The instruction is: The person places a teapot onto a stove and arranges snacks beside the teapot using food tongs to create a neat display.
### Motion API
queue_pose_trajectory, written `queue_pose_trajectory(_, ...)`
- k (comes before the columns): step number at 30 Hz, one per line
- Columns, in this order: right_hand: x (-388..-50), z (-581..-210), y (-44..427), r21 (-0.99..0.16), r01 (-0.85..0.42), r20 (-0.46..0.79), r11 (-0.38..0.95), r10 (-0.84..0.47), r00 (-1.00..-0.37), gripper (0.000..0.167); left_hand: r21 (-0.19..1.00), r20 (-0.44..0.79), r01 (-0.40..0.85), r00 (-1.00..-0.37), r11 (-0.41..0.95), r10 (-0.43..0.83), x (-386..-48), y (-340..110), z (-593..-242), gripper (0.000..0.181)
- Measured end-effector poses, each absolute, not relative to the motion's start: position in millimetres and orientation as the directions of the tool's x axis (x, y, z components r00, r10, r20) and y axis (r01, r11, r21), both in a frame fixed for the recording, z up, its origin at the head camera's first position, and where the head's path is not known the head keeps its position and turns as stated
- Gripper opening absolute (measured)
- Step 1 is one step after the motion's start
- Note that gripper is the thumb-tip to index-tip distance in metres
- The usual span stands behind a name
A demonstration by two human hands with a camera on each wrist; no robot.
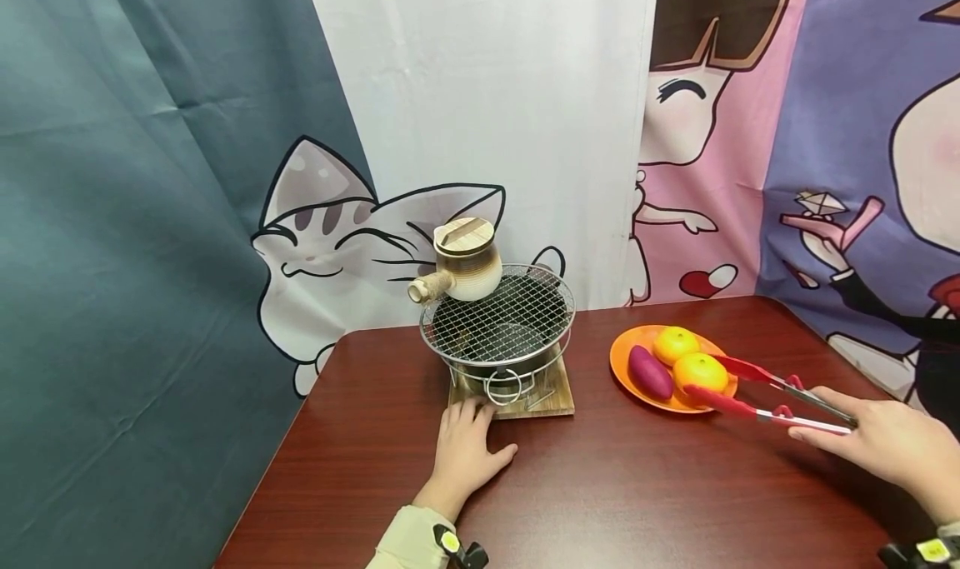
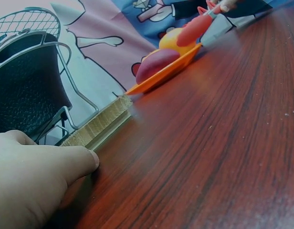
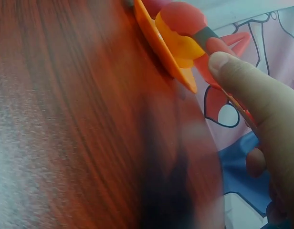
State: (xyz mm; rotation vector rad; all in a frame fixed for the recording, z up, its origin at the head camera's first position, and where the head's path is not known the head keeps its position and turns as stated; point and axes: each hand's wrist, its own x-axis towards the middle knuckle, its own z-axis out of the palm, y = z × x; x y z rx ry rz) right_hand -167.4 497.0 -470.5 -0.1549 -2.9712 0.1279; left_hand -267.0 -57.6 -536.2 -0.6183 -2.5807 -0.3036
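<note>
My right hand (image 1: pixel 892 444) grips the metal handles of red-tipped tongs (image 1: pixel 772 416). The tong tips lie on either side of the nearer orange fruit (image 1: pixel 700 372) on an orange plate (image 1: pixel 624 375); whether they touch it I cannot tell. A second orange fruit (image 1: pixel 674 345) and a purple oval item (image 1: pixel 650 372) share the plate. My left hand (image 1: pixel 463 456) rests at the front edge of a wooden board (image 1: pixel 557 394), fingers spread and thumb out to the side. In the left wrist view the thumb (image 2: pixel 82 162) lies by the board's edge (image 2: pixel 101 125).
On the board stands a black stove (image 1: pixel 487 372) topped by a round wire grill (image 1: pixel 525 323). A lidded clay pot (image 1: pixel 474 273) with a side handle sits at the grill's back left. Behind the brown table (image 1: pixel 600 486) hangs a printed cloth (image 1: pixel 510 86).
</note>
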Motion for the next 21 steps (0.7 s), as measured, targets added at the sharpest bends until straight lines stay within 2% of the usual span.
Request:
queue_pose_trajectory(9, -169.2, -451.4, 498.4, -0.081, 0.121, 0.155, 0.989, 0.132, -0.979, 0.090, 0.104, 0.496, 0.477, -0.785, 0.873, 0.370, -266.0, -57.3, -535.1, 0.068)
queue_pose_trajectory(21, -171.9, -435.0, 495.0, -0.095, 0.108, 0.248, 0.990, 0.129, -0.960, 0.089, 0.102, 0.477, 0.466, -0.798, 0.879, 0.368, -267.2, -56.7, -536.5, 0.067)
